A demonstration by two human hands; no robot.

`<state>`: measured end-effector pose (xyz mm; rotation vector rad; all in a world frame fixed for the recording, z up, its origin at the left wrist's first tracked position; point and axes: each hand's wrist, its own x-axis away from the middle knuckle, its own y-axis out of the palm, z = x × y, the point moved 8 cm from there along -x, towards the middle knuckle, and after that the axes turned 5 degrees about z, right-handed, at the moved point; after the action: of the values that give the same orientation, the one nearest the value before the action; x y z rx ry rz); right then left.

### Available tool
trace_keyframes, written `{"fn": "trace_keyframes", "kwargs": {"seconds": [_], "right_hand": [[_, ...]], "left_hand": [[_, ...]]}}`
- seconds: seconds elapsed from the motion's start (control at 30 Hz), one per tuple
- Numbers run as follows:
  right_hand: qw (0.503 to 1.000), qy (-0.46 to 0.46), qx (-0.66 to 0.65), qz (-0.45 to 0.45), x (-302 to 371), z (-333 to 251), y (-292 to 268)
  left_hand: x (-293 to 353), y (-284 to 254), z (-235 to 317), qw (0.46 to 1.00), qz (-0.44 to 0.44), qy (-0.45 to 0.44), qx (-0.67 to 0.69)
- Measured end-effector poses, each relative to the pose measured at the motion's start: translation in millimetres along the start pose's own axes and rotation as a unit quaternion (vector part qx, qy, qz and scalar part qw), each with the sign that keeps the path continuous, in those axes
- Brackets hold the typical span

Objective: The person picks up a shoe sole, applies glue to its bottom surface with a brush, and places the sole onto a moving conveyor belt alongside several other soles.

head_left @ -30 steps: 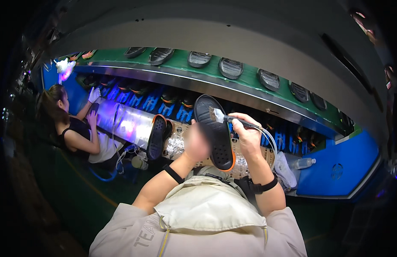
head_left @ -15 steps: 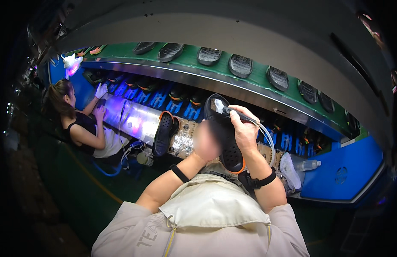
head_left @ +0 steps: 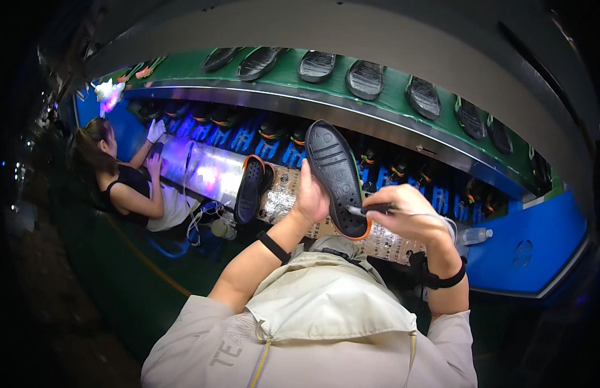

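Observation:
A long black shoe sole [head_left: 335, 171] stands tilted in front of me, with grooves across its upper part, small holes in its lower part and an orange rim at its lower end. My left hand [head_left: 313, 197] is closed on its left edge, the thumb pointing up along the side. In my right hand [head_left: 413, 213] is a dark-handled brush [head_left: 379, 207] with a pale tip, which meets or hovers just over the holed lower end. A thin clear tube [head_left: 447, 223] trails from the brush past my right wrist.
Orange-rimmed black soles [head_left: 251, 187] rest on the tape-covered cardboard bench [head_left: 282, 194]. Behind, blue racks [head_left: 241, 137] hold shoes under a metal-edged green belt [head_left: 397, 87] carrying more soles. A co-worker [head_left: 135, 181] sits at left; a clear bottle [head_left: 476, 235] lies at right.
The brush has gone from the sole's upper end down to its lower end, my right hand moving down and right. The sole has turned to show its grooved face.

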<state>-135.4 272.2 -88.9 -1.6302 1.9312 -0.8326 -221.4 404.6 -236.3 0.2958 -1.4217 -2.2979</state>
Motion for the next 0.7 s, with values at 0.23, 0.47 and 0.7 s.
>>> {"fn": "trace_keyframes", "kwargs": {"seconds": [0.23, 0.47, 0.7], "right_hand": [[0.894, -0.109, -0.277, 0.334, -28, 5, -14], [0.908, -0.077, -0.353, 0.210, -35, 14, -18], [0.946, -0.175, -0.256, 0.097, -30, -9, -16]], "left_hand": [[14, 28, -21, 0.994, 0.057, 0.031, -0.087], [18, 31, -10, 0.998, 0.020, -0.002, -0.056], [4, 24, 5, 1.000, 0.021, -0.002, 0.003]]}}
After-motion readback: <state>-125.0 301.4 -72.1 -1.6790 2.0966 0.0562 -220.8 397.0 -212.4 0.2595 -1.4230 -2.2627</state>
